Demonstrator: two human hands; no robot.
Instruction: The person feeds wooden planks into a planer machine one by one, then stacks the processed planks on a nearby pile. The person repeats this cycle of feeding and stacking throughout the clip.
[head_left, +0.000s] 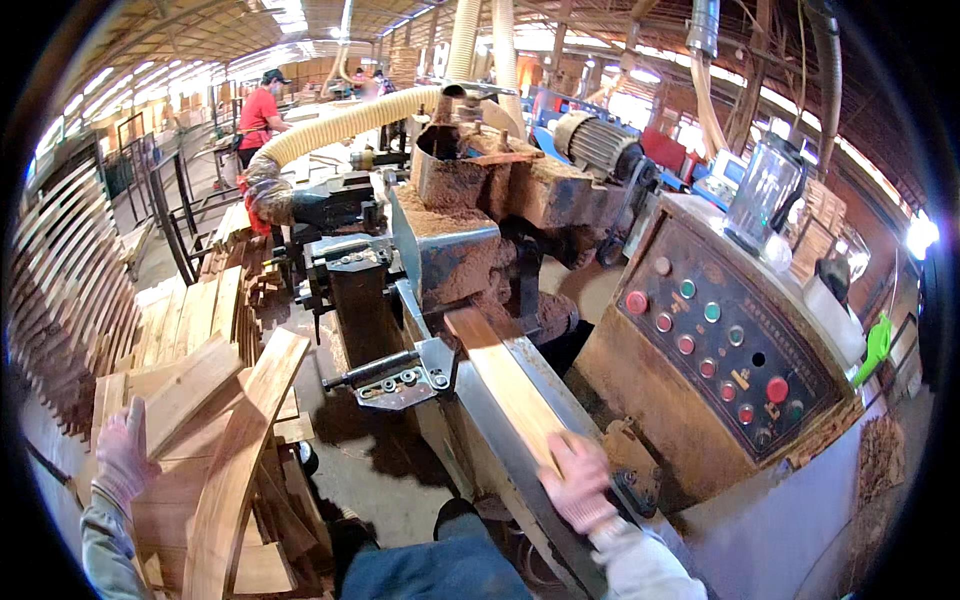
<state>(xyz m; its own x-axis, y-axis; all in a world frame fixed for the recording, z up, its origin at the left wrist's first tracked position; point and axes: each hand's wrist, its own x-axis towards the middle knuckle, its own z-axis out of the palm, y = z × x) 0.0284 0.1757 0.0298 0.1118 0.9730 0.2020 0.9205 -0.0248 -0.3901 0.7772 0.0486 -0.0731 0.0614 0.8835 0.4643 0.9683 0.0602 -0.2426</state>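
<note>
My gloved right hand (580, 482) is closed around the near end of a pale wooden board (515, 388). This board lies flat along the metal bed (497, 440) of a woodworking machine, its far end reaching under the sawdust-covered housing (450, 250). At the left, my gloved left hand (124, 458) grips the near end of another wooden board (196, 395), thumb on one side and fingers on the other. That board rests slantwise on a pile of loose boards. A longer, slightly curved board (240, 455) lies across the same pile, right of my left hand.
A control panel (725, 345) with several coloured buttons stands to the right of the bed. A clamp-like metal bracket (400, 378) juts from the bed's left side. A ribbed yellowish hose (350, 125) arches behind. Farther back, a person in red (260, 115) stands at the left.
</note>
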